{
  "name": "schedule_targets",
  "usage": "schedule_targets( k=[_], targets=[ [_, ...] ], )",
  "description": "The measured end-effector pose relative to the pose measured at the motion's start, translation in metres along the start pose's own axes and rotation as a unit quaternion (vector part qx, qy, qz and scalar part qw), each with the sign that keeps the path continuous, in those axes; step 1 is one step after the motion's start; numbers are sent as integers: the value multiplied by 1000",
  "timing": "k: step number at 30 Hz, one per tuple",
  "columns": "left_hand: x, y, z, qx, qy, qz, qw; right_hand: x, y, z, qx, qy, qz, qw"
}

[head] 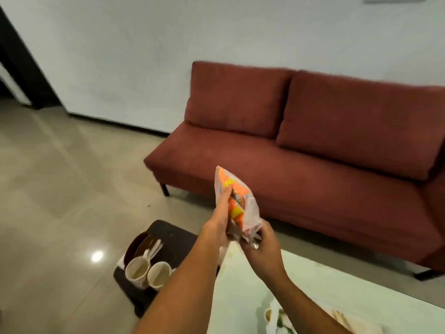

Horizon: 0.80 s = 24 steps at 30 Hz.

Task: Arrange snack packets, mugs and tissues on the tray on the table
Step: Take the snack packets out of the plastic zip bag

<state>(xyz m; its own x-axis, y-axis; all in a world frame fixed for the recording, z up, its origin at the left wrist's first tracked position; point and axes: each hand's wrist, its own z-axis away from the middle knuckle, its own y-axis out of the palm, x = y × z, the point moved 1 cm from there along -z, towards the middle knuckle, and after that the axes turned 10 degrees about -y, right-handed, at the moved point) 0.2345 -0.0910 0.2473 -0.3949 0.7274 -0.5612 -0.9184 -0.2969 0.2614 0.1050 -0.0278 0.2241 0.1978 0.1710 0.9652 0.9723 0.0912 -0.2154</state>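
Both hands hold an orange and white snack packet [237,201] upright in the air, in front of the sofa. My left hand [218,225] grips its left side with the thumb on the front. My right hand [261,249] pinches its lower end. Two pale mugs [138,272] [159,276] stand side by side on a dark low stool [173,237] at the lower left. White tissues [154,248] and a brown oval tray or plate [134,245] lean behind the mugs. The pale green table [325,285] lies under my right arm.
A red sofa [313,145] stands against the white wall ahead. The floor [60,177] at left is glossy grey tile. Some wrapped items [277,319] lie on the table near the bottom edge, partly hidden by my right forearm.
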Motion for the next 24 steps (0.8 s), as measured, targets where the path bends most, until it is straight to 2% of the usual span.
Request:
schedule_targets(
  k=[2,5,7,9,11,14,18,21,24],
  targets=[
    [-11,40,23,36,40,7,999,39,-46,-1,41,-16,-2,999],
    [-21,107,69,72,90,8,993,93,-122,-3,58,33,-78,995],
    [-22,145,94,97,126,2,987,120,-163,-6,-19,109,-202,973],
    [-15,180,122,121,142,-19,982,148,-207,-4,-120,203,-299,925],
    [-3,208,143,148,135,-43,979,170,-249,3,-150,279,-297,901],
    [20,237,168,170,114,-77,976,190,-304,20,-89,352,-230,903],
    [39,256,188,180,103,-97,973,204,-346,38,-36,356,-179,916],
    [47,263,198,190,83,-123,970,220,-358,45,-36,327,-119,937],
    [45,264,207,174,68,-171,967,244,-364,40,-79,255,-122,956]
  ],
)
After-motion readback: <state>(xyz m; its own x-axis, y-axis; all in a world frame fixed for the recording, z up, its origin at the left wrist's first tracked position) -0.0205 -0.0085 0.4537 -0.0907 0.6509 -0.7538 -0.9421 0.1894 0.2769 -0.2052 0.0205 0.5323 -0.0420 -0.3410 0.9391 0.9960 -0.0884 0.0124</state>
